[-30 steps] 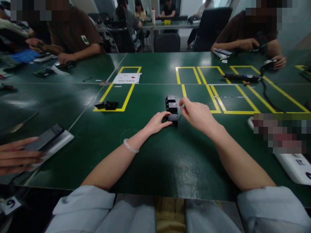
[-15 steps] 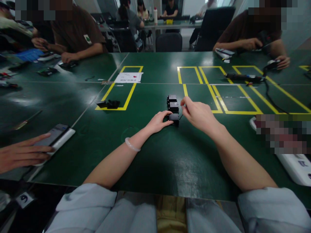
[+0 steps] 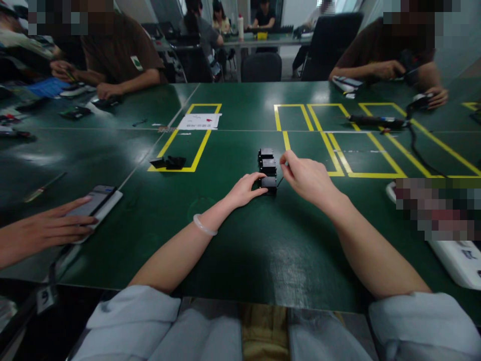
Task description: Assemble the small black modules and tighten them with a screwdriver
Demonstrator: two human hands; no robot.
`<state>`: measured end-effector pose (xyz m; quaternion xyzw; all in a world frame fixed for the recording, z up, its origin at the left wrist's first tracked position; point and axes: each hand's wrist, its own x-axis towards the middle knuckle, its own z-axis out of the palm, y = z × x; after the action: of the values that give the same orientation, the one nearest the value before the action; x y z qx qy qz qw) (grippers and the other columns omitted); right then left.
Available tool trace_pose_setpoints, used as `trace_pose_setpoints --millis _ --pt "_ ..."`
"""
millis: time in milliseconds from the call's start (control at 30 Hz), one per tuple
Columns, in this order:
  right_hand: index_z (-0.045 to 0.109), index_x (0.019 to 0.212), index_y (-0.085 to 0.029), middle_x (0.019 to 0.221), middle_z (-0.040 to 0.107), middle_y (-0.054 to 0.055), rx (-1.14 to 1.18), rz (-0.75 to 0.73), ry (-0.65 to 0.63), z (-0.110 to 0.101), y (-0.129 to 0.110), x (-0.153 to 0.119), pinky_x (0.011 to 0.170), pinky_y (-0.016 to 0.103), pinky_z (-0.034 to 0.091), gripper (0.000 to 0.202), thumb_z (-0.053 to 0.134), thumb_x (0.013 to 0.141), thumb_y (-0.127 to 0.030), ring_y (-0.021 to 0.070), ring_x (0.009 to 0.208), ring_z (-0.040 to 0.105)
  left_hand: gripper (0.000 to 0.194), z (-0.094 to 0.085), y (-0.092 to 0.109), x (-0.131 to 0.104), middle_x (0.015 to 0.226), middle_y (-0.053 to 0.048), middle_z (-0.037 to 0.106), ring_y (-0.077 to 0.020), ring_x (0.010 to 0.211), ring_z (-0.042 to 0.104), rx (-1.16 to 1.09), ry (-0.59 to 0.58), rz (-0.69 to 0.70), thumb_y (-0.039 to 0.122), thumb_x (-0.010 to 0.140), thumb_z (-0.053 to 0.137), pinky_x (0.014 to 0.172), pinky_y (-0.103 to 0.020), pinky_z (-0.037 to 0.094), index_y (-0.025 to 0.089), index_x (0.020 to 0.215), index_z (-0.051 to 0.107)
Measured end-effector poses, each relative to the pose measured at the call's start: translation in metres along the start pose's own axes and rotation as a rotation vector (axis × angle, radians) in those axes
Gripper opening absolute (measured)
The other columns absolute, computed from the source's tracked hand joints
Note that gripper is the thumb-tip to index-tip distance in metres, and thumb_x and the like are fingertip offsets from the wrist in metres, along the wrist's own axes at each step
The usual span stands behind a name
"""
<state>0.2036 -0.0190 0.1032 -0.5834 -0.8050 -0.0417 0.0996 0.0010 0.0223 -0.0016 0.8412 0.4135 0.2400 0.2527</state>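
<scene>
Three small black box-shaped parts stand in a row running away from me on the green table (image 3: pixel 240 260): the nearest block (image 3: pixel 268 184), the middle block (image 3: pixel 268 165) and the farthest block (image 3: pixel 266 152). My left hand (image 3: pixel 246 191) has its thumb and fingertips on the left side of the nearest block. Just right of the row is my right hand (image 3: pixel 306 178), its fingers closed in a pinch. A short thin dark piece (image 3: pixel 280 182) shows between that hand and the nearest block; whether the fingers grip it is unclear.
At left, another person's hand (image 3: pixel 48 225) rests on a phone (image 3: pixel 92 205). Black parts (image 3: pixel 168 162) lie inside yellow tape near a paper sheet (image 3: pixel 199 121). A white case (image 3: pixel 454 258) is at right. Two people work across the table, near a black cable (image 3: pixel 417 145).
The other person's hand and the phone at left have shifted slightly right and away from me. My own hands and the black blocks look almost unchanged.
</scene>
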Motion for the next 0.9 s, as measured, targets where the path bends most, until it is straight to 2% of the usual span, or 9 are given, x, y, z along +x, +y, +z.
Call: trace_pose_setpoints --millis 100,167,333,433,600,800,900 --pt "0.055 0.106 -0.02 0.08 0.069 0.007 -0.043 0.026 -0.009 0.0002 0.0 0.0009 0.055 0.027 0.021 0.036 0.028 0.097 -0.042 0.0181 0.066 0.059 0.041 0.0001 -0.0007 0.0 0.127 -0.005 0.058 -0.0253 0.113 0.053 0.004 0.006 0.012 0.042 0.088 0.059 0.099 -0.04 0.04 0.022 0.123 0.052" --pt "0.056 0.105 -0.02 0.078 0.069 0.007 -0.062 0.033 -0.006 0.001 0.0 0.0013 0.054 0.027 0.02 0.035 0.028 0.097 -0.041 0.0178 0.064 0.059 0.041 0.0001 -0.0011 0.0 0.128 -0.006 0.057 -0.0255 0.114 0.053 0.005 0.006 0.013 0.042 0.088 0.059 0.099 -0.04 0.04 0.022 0.124 0.052" --pt "0.049 0.119 -0.019 0.078 0.068 0.006 0.007 -0.002 0.021 0.0019 -0.0016 -0.0001 0.053 0.026 0.02 0.034 0.028 0.095 -0.032 0.0173 0.064 0.059 0.04 -0.0012 0.0003 -0.0004 0.127 -0.005 0.057 -0.025 0.113 0.053 0.004 0.0 0.008 0.041 0.089 0.058 0.099 -0.04 0.04 0.023 0.124 0.052" --pt "0.05 0.116 -0.019 0.079 0.068 0.005 0.018 -0.01 0.022 0.0007 -0.0026 -0.001 0.053 0.026 0.02 0.032 0.03 0.094 -0.031 0.018 0.066 0.06 0.041 -0.0018 0.0015 -0.0004 0.127 -0.006 0.058 -0.0255 0.113 0.053 0.0 0.0 0.008 0.041 0.088 0.058 0.099 -0.04 0.04 0.022 0.124 0.052" --pt "0.053 0.106 -0.02 0.08 0.069 0.007 -0.024 0.013 -0.022 0.0005 -0.0012 0.0003 0.054 0.026 0.02 0.032 0.031 0.096 -0.041 0.0182 0.065 0.059 0.041 -0.0012 0.0009 -0.0001 0.127 -0.006 0.058 -0.0257 0.113 0.053 0.001 0.002 0.009 0.041 0.088 0.058 0.098 -0.04 0.041 0.022 0.124 0.052" --pt "0.048 0.113 -0.021 0.083 0.069 0.005 0.003 -0.015 -0.002 0.0027 -0.0004 0.0003 0.054 0.026 0.019 0.027 0.03 0.096 -0.032 0.017 0.065 0.058 0.041 -0.0013 0.0023 0.0006 0.126 -0.006 0.058 -0.025 0.112 0.054 0.009 0.001 -0.001 0.04 0.088 0.059 0.097 -0.038 0.041 0.02 0.123 0.052" --pt "0.048 0.112 -0.02 0.085 0.069 0.006 0.027 -0.023 0.002 0.0021 -0.0007 -0.0005 0.054 0.026 0.02 0.028 0.03 0.096 -0.033 0.0167 0.066 0.058 0.042 -0.0013 0.0021 0.0005 0.126 -0.006 0.058 -0.0249 0.113 0.053 0.008 -0.004 -0.003 0.041 0.088 0.059 0.099 -0.038 0.041 0.02 0.124 0.052"
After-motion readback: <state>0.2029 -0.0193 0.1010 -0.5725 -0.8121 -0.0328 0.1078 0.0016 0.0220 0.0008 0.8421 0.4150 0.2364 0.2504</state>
